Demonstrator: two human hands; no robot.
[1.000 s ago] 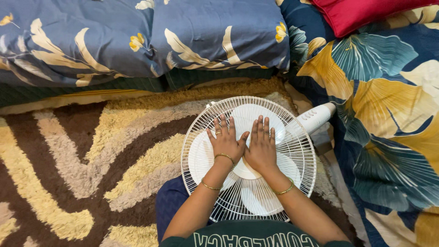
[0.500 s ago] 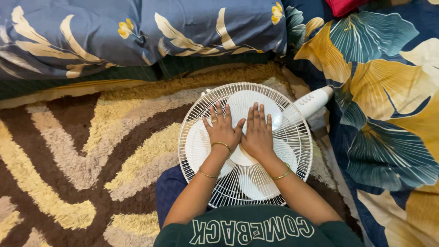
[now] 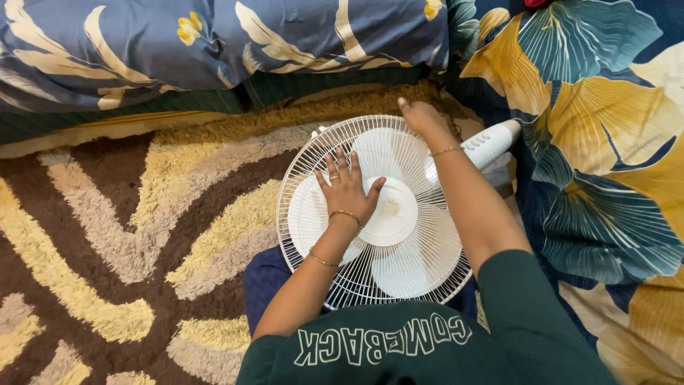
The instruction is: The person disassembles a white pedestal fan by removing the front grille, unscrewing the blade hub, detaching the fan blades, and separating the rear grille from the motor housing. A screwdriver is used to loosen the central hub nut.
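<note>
Shaggy rug [image 3: 107,235] with brown, cream and yellow wavy bands covering the floor; blue floral bedding [image 3: 214,36] bunched along the top; large-leaf teal and gold cover [image 3: 605,142] at right; soft indoor light

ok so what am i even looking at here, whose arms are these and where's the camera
The camera sits on a person's head and looks down, so the two bare arms reaching up from the bottom edge are that person's own. There is no machine, only hands.

A white fan lies on its back on a shaggy brown and yellow rug, its round wire guard facing up and the blades visible through it. The left hand rests flat on the guard, fingers spread. The right hand reaches over the far rim of the guard; what its fingers touch there is hidden. The fan's white neck points right. Floral bedding lies beyond, and a leaf-patterned cover on the right.
</note>
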